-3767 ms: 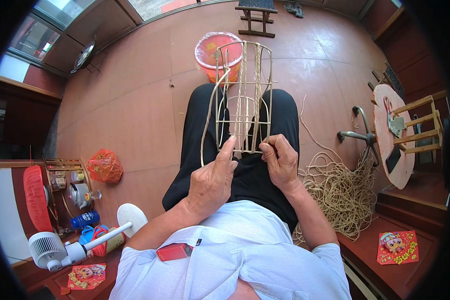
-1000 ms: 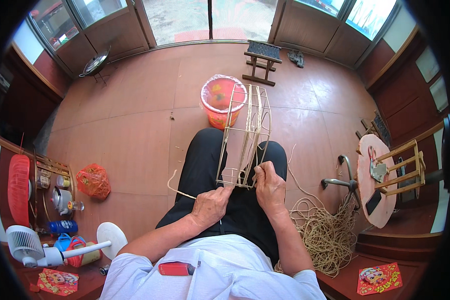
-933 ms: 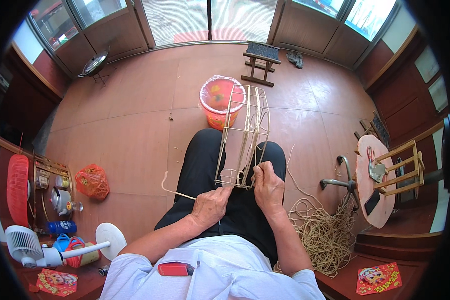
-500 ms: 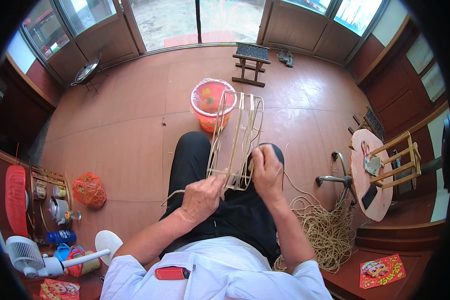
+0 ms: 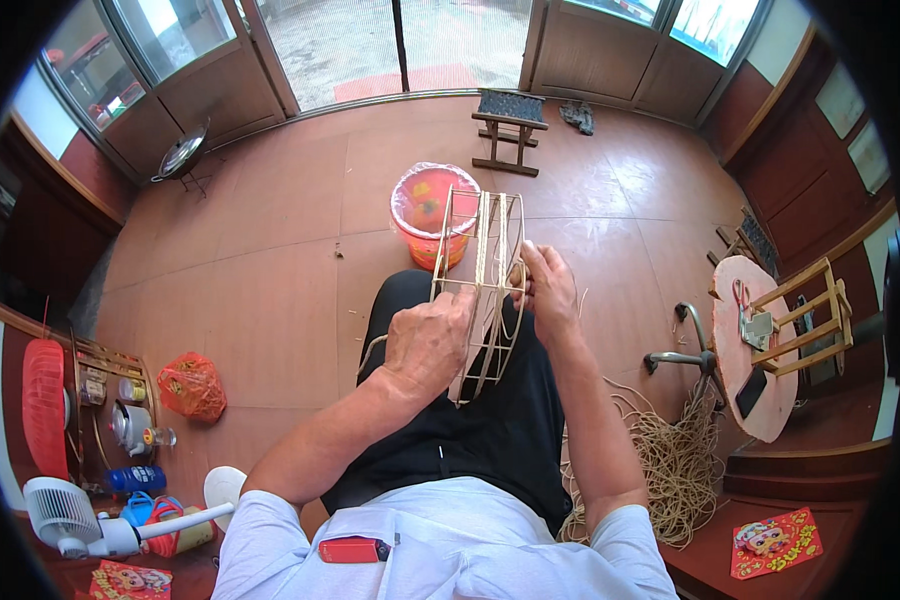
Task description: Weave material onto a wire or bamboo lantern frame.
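A long, narrow wire frame (image 5: 442,236) stands over my lap, tilted away from me, with pale cord (image 5: 484,240) strung along its length. My left hand (image 5: 425,340) is closed on the left side of the wire frame, around its middle, fingertips at a crossbar. A loose cord end sticks out to the left below this hand. On the frame's right side my right hand (image 5: 552,290) pinches the cord beside the right rail, thumb and fingers together; part of the grip is hidden. A large tangled heap of cord (image 5: 670,470) lies on the floor to my right.
Beyond my knees stands a red bucket (image 5: 410,240) with a plastic liner. A folding stool (image 5: 508,135) is farther off. At right, a round pink-topped table (image 5: 735,330) bears scissors, a phone and a wooden rack. A red plastic bag (image 5: 191,386) and white fan (image 5: 65,515) are at left.
My right hand has moved up and away along the frame's right side. The left hand has slid farther along the left side. The frame looks more foreshortened and its near end has shifted.
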### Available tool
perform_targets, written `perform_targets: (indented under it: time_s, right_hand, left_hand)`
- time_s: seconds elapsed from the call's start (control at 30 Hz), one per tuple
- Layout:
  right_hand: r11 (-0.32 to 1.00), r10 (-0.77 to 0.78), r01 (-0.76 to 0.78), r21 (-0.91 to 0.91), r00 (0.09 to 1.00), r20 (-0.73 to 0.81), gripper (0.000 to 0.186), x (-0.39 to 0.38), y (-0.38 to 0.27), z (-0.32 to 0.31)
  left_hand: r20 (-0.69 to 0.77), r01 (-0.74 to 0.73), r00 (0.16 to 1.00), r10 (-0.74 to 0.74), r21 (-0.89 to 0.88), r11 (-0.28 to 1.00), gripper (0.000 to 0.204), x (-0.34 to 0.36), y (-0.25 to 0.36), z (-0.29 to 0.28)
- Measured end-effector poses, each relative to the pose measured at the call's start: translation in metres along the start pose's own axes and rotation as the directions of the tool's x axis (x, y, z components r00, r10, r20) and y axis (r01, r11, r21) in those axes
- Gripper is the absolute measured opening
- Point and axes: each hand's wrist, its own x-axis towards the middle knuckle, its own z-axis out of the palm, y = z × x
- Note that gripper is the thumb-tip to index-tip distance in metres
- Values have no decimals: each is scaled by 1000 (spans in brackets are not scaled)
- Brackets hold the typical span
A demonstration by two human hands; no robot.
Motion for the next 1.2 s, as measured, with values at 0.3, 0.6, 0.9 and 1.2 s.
perform_targets:
  time_s: [0.3,0.6,0.9,1.2]
  right_hand:
    - [730,-552,498,-469,834,26,26,-85,58,-7]
    - [793,-403,341,-505,915,-16,21,-77,48,1]
    - [763,-384,296,-575,923,-35,20,-70,44,2]
    - [875,-276,208,-437,956,-96,18,-82,43,1]
  left_hand:
    - [-49,-35,998,35,16,999,19,-3,-8,3]
    - [66,-10,998,6,56,998,10,35,-27,18]
    - [44,2,999,-2,14,1000,13,29,-34,34]
    - [-107,-45,994,31,-133,990,36,-23,-18,35]
